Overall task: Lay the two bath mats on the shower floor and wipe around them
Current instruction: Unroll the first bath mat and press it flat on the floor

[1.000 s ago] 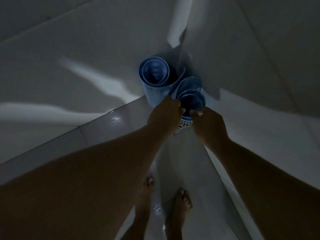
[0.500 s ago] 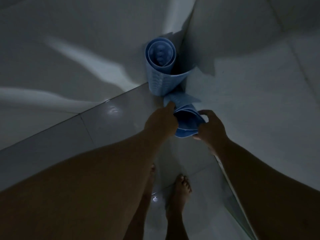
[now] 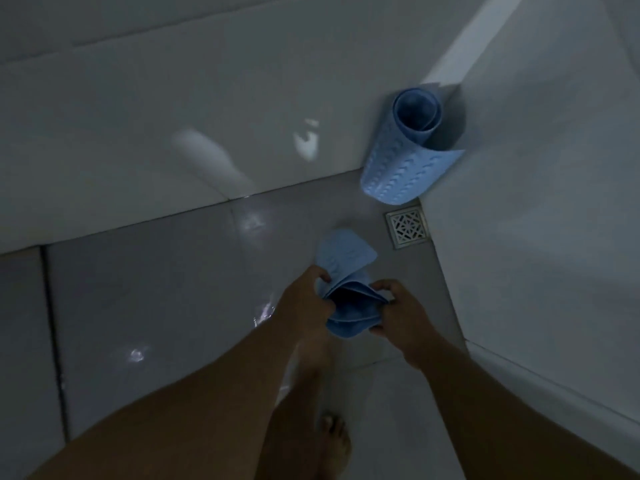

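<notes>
Both my hands hold one rolled blue bath mat (image 3: 346,271) above the shower floor. My left hand (image 3: 304,303) grips its left side and my right hand (image 3: 401,313) grips its right side. The roll is loosening, with its outer flap sticking up and away from me. The second blue bath mat (image 3: 401,164) stands rolled up in the corner where the two walls meet, leaning against them, apart from my hands.
A square metal drain (image 3: 408,227) sits in the floor just below the standing roll. Glossy wet floor tiles (image 3: 156,289) spread to the left. White walls (image 3: 207,116) close in behind and on the right. My bare foot (image 3: 334,441) stands below my hands.
I have lifted one roll out of the corner and drawn it back toward me. The drain it stood on is now uncovered. The view has swung left, so the corner sits at the upper right.
</notes>
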